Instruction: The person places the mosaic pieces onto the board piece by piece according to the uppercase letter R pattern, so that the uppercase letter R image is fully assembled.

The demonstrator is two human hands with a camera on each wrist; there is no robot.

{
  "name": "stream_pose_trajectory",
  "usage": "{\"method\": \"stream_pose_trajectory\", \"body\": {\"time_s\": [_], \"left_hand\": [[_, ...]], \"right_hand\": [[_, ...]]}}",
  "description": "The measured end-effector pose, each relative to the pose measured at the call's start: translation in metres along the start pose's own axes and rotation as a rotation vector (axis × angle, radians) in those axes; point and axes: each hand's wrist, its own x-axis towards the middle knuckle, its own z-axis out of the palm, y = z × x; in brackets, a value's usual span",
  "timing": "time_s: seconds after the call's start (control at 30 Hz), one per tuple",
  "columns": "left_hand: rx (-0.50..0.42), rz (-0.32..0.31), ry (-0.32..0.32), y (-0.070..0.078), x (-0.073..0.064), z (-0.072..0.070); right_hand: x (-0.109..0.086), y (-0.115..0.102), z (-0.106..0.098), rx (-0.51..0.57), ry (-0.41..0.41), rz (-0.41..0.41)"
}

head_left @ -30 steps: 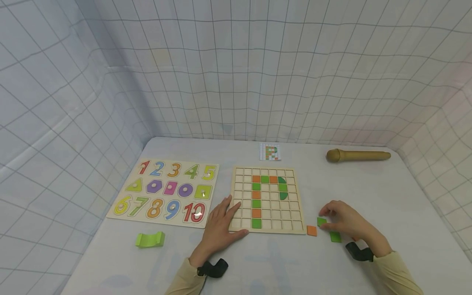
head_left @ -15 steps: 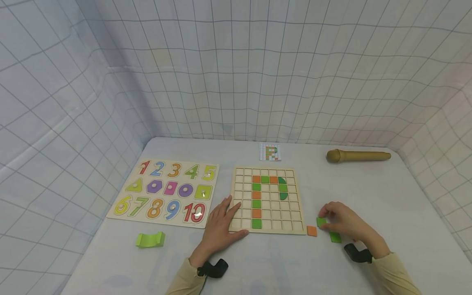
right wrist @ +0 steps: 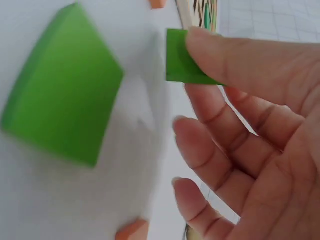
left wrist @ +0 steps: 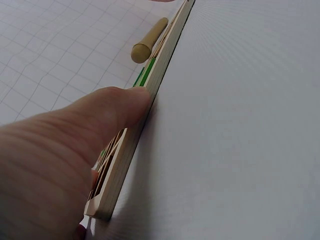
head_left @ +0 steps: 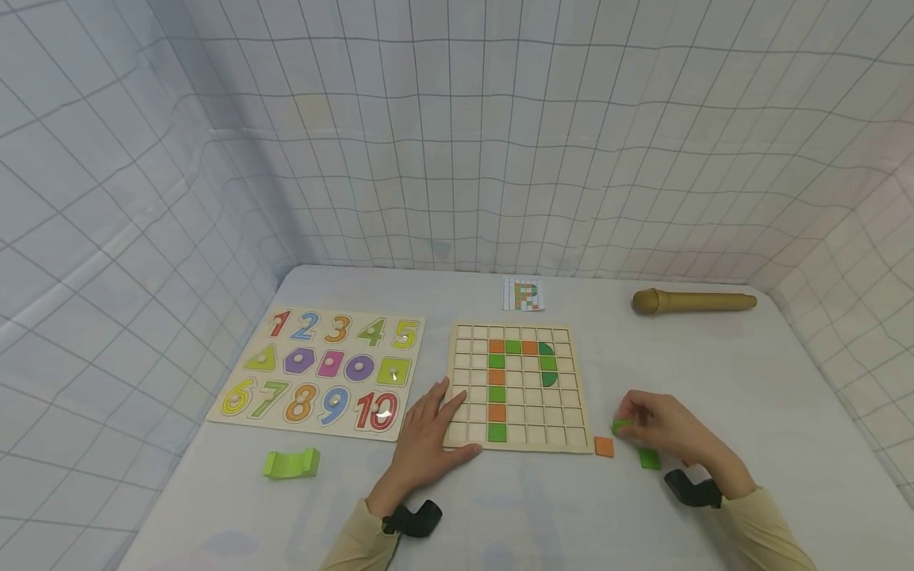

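My right hand (head_left: 667, 428) pinches a green square tile (right wrist: 176, 57) between thumb and forefinger, just off the table, right of a wooden grid board (head_left: 585, 404). Its other fingers are loosely bent in the right wrist view. A second green tile (head_left: 649, 458) lies below that hand, beside an orange tile (head_left: 604, 447). Another orange tile (right wrist: 134, 231) is partly hidden by the hand in the head view. My left hand (head_left: 427, 440) rests on the board's lower left side, fingers spread, thumb against the front edge. Orange and green pieces in the grid form a P-like shape.
A small printed card (head_left: 524, 294) with a coloured letter pattern lies behind the board. A number-and-shape puzzle (head_left: 274, 379) lies to the left, with a light green curved block (head_left: 291, 465) in front. At the back right is a tan microphone-shaped object (head_left: 696, 301).
My right hand's green tile, flat-looking a second ago, is now tilted and raised slightly between thumb and finger. The left hand and the board have stayed still.
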Motion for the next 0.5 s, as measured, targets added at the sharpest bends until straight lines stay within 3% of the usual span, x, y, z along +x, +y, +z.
{"method": "stream_pose_trajectory", "body": {"time_s": [0.17, 0.5], "left_hand": [[-0.012, -0.004, -0.005, 0.000, 0.000, -0.001], [-0.009, -0.017, -0.012, 0.002, 0.000, -0.001]], "right_hand": [[0.012, -0.005, 0.006, -0.039, 0.073, -0.050], [0.051, -0.035, 0.020, 0.027, 0.160, -0.166]]}}
